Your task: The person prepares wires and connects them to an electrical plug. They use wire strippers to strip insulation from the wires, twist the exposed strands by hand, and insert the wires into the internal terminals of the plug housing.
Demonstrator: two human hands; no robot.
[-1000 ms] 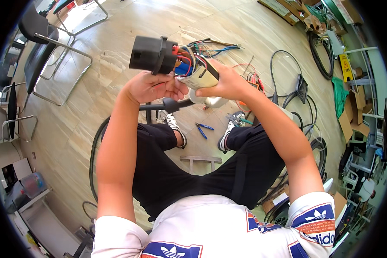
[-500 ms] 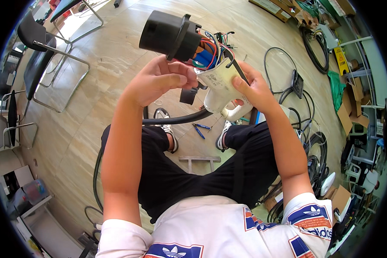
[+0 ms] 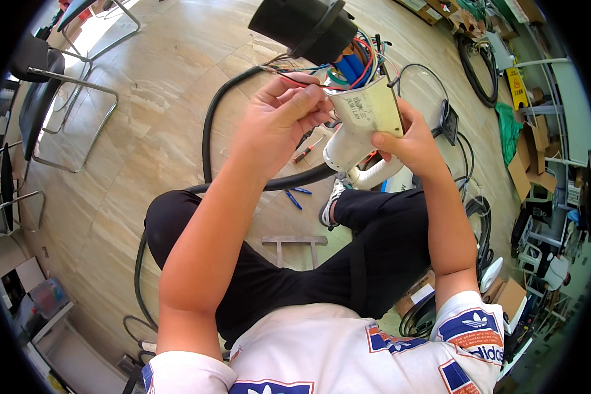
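Observation:
My right hand grips a white plastic charging-gun housing with a curved handle. A black cylindrical plug head stands at the housing's top, with coloured wires and blue parts between them. My left hand is closed, thumb and fingertips at red and black wires running out left of the housing. A thick black cable leaves the handle's lower part. Small blue pliers and an orange-handled screwdriver lie on the floor beneath.
Chairs with chrome frames stand at the left. Coiled black cables, cardboard boxes and a yellow caution sign line the right. A grey metal frame lies between my legs; a black device sits among cables.
The housing and plug head have risen and shifted right with my right hand. My left hand has moved up and right and now pinches near the red and black wires.

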